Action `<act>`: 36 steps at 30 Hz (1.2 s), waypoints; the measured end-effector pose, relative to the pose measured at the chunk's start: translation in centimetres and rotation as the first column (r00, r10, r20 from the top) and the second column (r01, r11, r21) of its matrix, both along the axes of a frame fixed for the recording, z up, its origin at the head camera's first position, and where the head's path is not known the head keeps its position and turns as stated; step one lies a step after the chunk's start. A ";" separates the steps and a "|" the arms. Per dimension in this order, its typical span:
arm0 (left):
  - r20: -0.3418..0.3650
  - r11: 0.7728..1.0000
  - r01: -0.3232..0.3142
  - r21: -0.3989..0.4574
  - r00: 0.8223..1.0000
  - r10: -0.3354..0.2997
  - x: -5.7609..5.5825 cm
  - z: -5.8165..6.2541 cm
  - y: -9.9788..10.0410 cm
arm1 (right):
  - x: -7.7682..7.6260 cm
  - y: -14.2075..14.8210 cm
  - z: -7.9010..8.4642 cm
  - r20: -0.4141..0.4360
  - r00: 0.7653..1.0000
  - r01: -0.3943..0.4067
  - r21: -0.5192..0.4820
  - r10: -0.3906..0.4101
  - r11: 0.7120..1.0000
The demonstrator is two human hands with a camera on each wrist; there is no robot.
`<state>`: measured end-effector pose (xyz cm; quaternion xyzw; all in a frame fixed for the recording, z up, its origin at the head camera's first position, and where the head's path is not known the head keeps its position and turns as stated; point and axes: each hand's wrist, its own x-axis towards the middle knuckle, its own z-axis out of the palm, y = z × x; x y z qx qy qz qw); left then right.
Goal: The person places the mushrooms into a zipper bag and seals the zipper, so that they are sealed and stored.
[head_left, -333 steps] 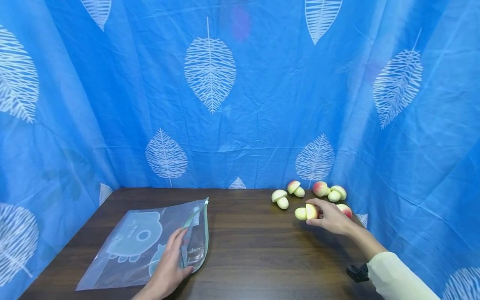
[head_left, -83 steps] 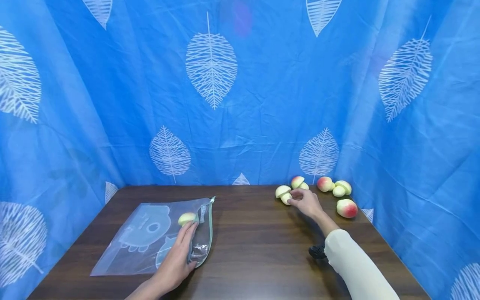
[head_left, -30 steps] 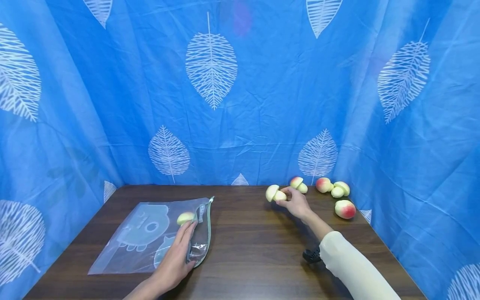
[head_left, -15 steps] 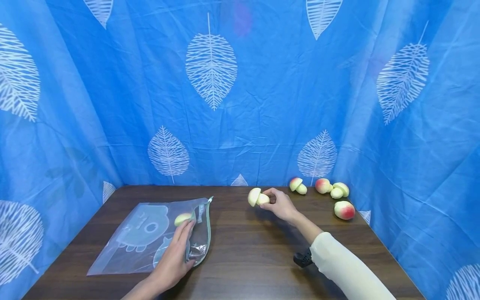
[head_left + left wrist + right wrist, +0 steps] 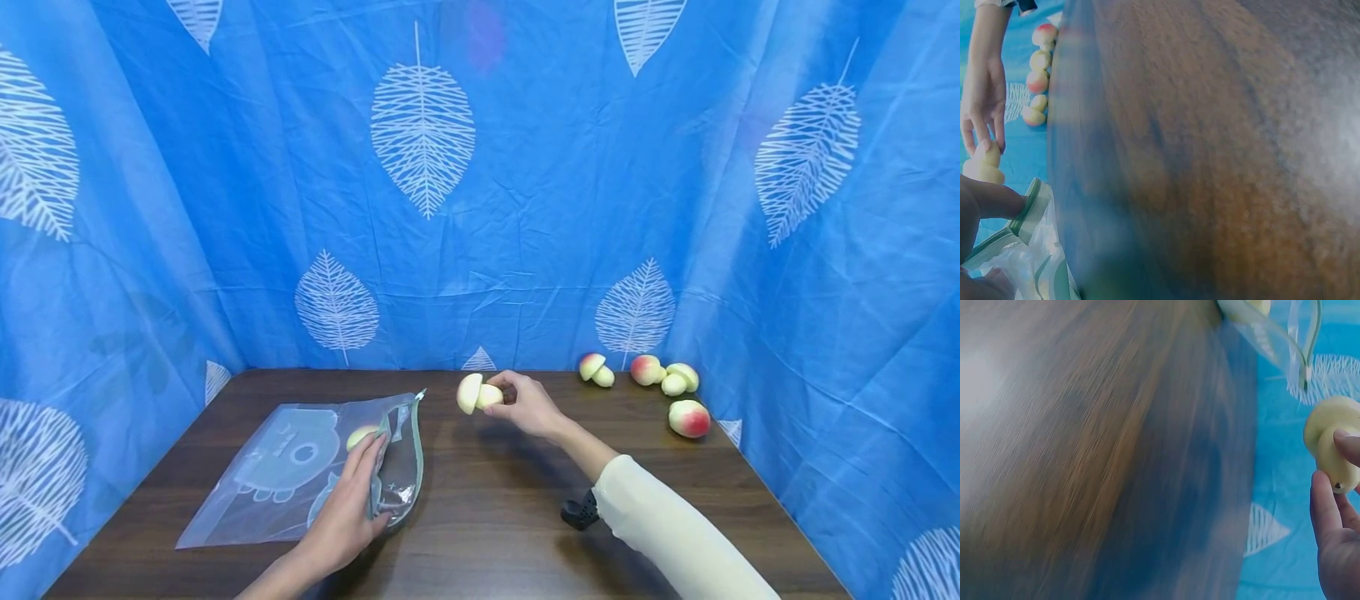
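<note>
My right hand [image 5: 528,408] pinches a toy mushroom [image 5: 470,393] by its pale stem, cap pointing left, above the table right of the bag. The right wrist view shows the thumb on one side of the stem and fingers on the other. A clear zip bag [image 5: 255,492] with a green zip edge and a printed cartoon animal lies flat at the left. My left hand [image 5: 341,517] holds the bag's mouth, which gapes toward the right. Through the film, another toy mushroom [image 5: 362,437] shows inside, partly hidden by my left fingers.
Several more toy mushrooms lie at the table's back right: a red-capped one [image 5: 596,370], another red one [image 5: 647,370], a pale one [image 5: 680,379] and a red-and-cream one [image 5: 689,419]. A blue curtain [image 5: 525,208] with white leaves borders the dark wooden table [image 5: 480,517].
The pale mushroom left its place at the back right and travelled left in my right hand toward the bag. A mushroom gripped in the oldest frame no longer lies on the table; one shows inside the bag.
</note>
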<state>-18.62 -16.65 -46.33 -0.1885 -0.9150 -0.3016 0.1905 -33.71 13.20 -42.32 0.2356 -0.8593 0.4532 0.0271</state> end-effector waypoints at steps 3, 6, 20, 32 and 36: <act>0.010 1.000 -0.005 -0.002 1.000 0.005 0.0 0.0 0.0 | 0.3 -1.3 0.3 -0.012 0.999 -0.050 0.009 0.050 0.999; 0.028 1.000 -0.014 0.000 1.000 0.014 0.0 0.0 0.1 | 0.6 -2.7 0.5 -0.022 0.993 -0.112 0.010 0.112 0.994; -0.001 1.000 0.011 -0.001 1.000 -0.011 -0.1 -0.2 0.2 | 1.3 -8.1 -0.8 -0.039 0.966 -0.256 0.041 0.257 0.966; 0.026 0.999 0.020 -0.031 0.999 -0.019 -0.1 -1.0 0.7 | 1.8 -9.7 -2.8 -0.148 0.981 -0.088 0.245 0.127 0.966; 0.011 0.999 0.027 -0.033 1.000 -0.027 -0.1 -1.1 0.8 | 2.0 -10.3 -3.5 -0.173 0.983 -0.026 0.226 0.066 0.974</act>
